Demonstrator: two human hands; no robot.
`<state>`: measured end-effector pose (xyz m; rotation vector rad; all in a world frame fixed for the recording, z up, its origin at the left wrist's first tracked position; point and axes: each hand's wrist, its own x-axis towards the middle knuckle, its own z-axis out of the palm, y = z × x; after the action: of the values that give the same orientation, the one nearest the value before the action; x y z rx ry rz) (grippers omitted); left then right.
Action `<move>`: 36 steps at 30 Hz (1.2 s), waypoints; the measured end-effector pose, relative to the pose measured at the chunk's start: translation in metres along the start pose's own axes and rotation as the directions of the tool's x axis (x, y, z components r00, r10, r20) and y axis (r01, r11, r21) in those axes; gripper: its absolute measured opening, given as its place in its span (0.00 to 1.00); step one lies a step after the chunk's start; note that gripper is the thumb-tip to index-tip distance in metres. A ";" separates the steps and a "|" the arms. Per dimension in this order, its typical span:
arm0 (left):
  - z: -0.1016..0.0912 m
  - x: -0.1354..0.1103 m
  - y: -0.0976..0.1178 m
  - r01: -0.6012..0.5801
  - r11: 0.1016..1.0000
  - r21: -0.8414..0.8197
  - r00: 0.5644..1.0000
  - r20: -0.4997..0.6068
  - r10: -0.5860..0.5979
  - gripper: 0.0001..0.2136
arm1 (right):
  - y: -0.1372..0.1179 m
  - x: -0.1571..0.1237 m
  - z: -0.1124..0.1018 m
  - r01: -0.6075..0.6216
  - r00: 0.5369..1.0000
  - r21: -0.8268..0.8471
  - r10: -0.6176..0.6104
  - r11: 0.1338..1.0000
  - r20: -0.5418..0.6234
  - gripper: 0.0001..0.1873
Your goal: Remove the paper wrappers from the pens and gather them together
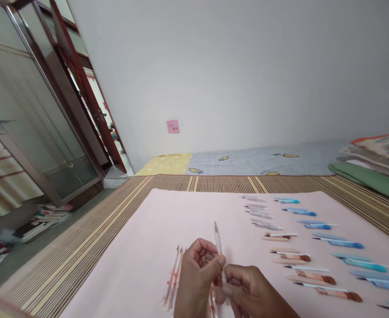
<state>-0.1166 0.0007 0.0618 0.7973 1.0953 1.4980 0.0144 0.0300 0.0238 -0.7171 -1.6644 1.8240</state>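
Observation:
My left hand (199,269) and my right hand (247,287) both grip a slim pen (217,238) with a clear, whitish barrel. Its tip points up and away from me. The left thumb and fingers pinch the middle, while the right fingers close round the lower end. Beneath and beside my left hand lies a bunch of pens (171,278) with white and reddish patterned barrels, partly hidden by that hand. All this is above a pale pink sheet (131,247).
Right of my hands, pen parts lie in rows: grey ones (258,212), orange-brown ones (310,278) and blue ones (336,243). A striped mat (91,238) lies under the sheet. Folded cloths (373,176) are stacked at the far right. A pink note (172,126) sticks to the wall.

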 end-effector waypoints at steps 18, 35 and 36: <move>-0.126 0.034 -0.009 0.457 0.195 0.868 0.833 -0.495 0.247 0.07 | -0.008 -0.006 -0.008 -0.148 0.947 -0.216 0.076 0.965 -0.311 0.19; -0.102 0.035 -0.017 0.427 0.120 0.896 0.888 -0.440 0.130 0.05 | -0.010 -0.011 -0.017 -0.141 0.948 -0.217 0.068 0.966 -0.311 0.18; -0.102 0.035 -0.017 0.424 0.132 0.896 0.889 -0.440 0.127 0.06 | -0.011 -0.011 -0.017 -0.142 0.948 -0.217 0.069 0.966 -0.311 0.18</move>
<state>-0.2103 0.0124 0.0077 1.1805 2.5722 0.4948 0.0350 0.0350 0.0330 -1.1480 -1.6769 1.5049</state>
